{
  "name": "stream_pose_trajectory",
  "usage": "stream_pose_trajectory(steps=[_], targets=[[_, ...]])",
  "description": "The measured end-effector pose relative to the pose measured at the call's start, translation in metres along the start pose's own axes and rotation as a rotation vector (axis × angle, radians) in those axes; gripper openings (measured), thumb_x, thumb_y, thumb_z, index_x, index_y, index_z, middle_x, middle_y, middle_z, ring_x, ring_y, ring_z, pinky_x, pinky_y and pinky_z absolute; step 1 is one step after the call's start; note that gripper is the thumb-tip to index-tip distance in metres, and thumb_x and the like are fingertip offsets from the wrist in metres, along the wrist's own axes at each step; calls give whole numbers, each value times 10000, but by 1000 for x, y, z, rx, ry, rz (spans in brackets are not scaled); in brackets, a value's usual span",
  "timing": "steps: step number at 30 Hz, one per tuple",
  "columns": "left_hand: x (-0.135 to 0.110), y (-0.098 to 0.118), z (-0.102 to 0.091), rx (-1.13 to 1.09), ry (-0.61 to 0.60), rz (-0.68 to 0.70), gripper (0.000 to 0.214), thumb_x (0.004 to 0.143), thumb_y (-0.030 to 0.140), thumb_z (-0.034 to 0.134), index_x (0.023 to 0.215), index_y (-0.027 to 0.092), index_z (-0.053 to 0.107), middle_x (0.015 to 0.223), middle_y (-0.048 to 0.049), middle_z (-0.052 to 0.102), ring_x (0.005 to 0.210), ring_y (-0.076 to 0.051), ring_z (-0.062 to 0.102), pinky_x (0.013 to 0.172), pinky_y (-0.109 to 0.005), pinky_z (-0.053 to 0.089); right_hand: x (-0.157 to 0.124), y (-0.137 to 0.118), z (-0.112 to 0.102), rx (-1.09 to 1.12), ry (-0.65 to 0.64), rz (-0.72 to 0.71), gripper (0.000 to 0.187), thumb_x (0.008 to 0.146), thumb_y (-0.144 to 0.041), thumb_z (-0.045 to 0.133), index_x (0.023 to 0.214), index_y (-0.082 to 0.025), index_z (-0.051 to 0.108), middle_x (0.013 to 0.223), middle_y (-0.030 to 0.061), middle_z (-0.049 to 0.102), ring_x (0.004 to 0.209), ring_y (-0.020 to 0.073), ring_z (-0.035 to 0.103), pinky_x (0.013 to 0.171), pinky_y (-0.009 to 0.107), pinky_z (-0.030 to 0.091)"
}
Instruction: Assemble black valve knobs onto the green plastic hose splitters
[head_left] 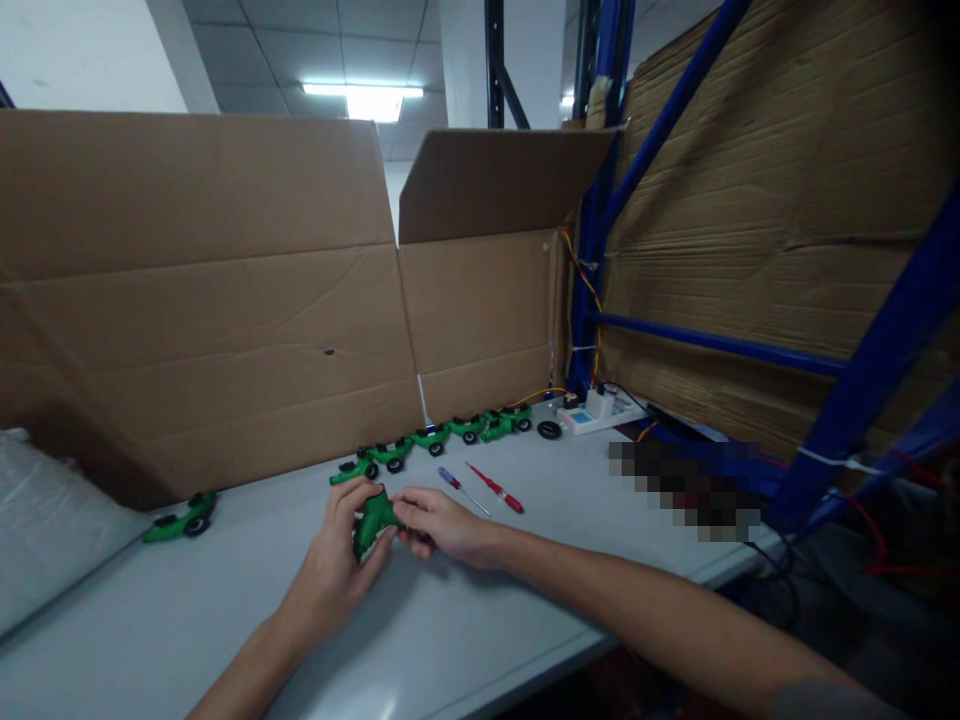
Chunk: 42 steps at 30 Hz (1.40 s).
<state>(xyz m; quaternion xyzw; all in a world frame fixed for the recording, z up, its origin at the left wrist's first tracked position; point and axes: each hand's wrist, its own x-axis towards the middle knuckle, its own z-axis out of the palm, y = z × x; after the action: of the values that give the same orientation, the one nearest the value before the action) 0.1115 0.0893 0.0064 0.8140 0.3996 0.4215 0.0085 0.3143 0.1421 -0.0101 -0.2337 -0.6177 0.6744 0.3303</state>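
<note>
Above the table, a green toy vehicle (373, 522) is held between my two hands. My left hand (336, 548) wraps round its left side, fingers over the top and thumb below. At its right end, my right hand (444, 522) pinches it with curled fingers, which hide that end. Just beyond the hands lie a screwdriver with a blue-purple handle (448, 478) and a red screwdriver (504, 492). A row of similar green toy vehicles with black wheels (429, 441) runs along the back of the table. Neither hand touches these.
Another green toy vehicle (180, 520) sits at the left beside a whitish plastic bag (56, 530). Cardboard (225, 330) walls the back. A black ring (549, 430) and a white power strip (604, 410) with cables lie back right, near the blue rack frame (720, 343).
</note>
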Motion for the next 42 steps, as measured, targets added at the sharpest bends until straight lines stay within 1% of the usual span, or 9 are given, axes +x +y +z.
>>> stream_pose_trajectory(steps=[3, 8, 12, 16, 22, 26, 31, 37, 42], targets=[[0, 2, 0, -7, -27, -15, 428, 1000, 225, 629, 1402, 248, 484, 1371, -158, 540, 1246, -270, 628, 951, -421, 631, -1, 2, 2, 6, -12, 31, 311, 1064, -481, 602, 959, -196, 540, 752, -60, 536, 483, 60, 452, 475, 209, 352], [-3, -3, 0, -19, -75, -33, 436, 997, 221, 633, 1399, 235, 467, 1363, -160, 540, 1264, -275, 600, 1012, -456, 595, -1, 6, 3, 2, -24, 53, 281, 1067, -457, 602, 977, -199, 536, 719, -73, 511, 462, 61, 420, 450, 208, 313], [-5, -4, 2, -14, -53, -39, 418, 1000, 248, 637, 1387, 242, 481, 1355, -147, 541, 1257, -272, 608, 990, -423, 597, 1, 7, 2, 16, -25, 44, 252, 1068, -430, 606, 1001, -195, 544, 716, -79, 505, 444, 57, 403, 449, 216, 314], [-3, -3, 2, -21, -53, -56, 369, 1015, 266, 631, 1361, 252, 501, 1343, -130, 544, 1218, -257, 617, 952, -392, 599, 1, 7, 1, 28, -45, 48, 249, 1072, -413, 598, 969, -197, 532, 716, -79, 499, 448, 56, 396, 452, 218, 301], [0, 1, -1, -54, -35, -58, 337, 1030, 271, 629, 1342, 268, 502, 1302, -114, 546, 1158, -245, 623, 915, -386, 599, -2, 3, 2, 52, -51, 73, 329, 1039, -500, 648, 958, -203, 532, 716, -78, 497, 479, 61, 383, 474, 219, 290], [-1, 4, 0, -78, -10, -76, 377, 1007, 285, 665, 1347, 267, 504, 1337, -130, 520, 1228, -272, 596, 932, -401, 599, -2, -1, 1, 52, -46, 44, 385, 1024, -546, 661, 911, -204, 526, 697, -83, 470, 487, 61, 367, 479, 221, 294], [-3, 1, 3, -99, -9, -117, 390, 1002, 302, 671, 1353, 271, 503, 1343, -125, 537, 1210, -272, 611, 931, -401, 589, -1, 0, 2, 25, -32, 73, 318, 1071, -473, 604, 920, -207, 518, 682, -87, 462, 462, 62, 349, 463, 226, 279], [-2, -1, 0, -106, -65, -124, 340, 1036, 297, 623, 1353, 280, 500, 1328, -109, 540, 1180, -256, 605, 947, -400, 563, -4, -1, 3, 9, -51, 120, 282, 1080, -447, 590, 956, -201, 527, 711, -70, 486, 496, 71, 382, 483, 224, 302], [1, 4, -1, -118, -70, -109, 291, 1037, 293, 621, 1312, 267, 528, 1294, -110, 549, 1165, -259, 603, 943, -398, 562, -4, -3, 4, -1, -27, 147, 328, 1054, -502, 622, 955, -198, 547, 710, -65, 501, 504, 72, 373, 489, 222, 286]])
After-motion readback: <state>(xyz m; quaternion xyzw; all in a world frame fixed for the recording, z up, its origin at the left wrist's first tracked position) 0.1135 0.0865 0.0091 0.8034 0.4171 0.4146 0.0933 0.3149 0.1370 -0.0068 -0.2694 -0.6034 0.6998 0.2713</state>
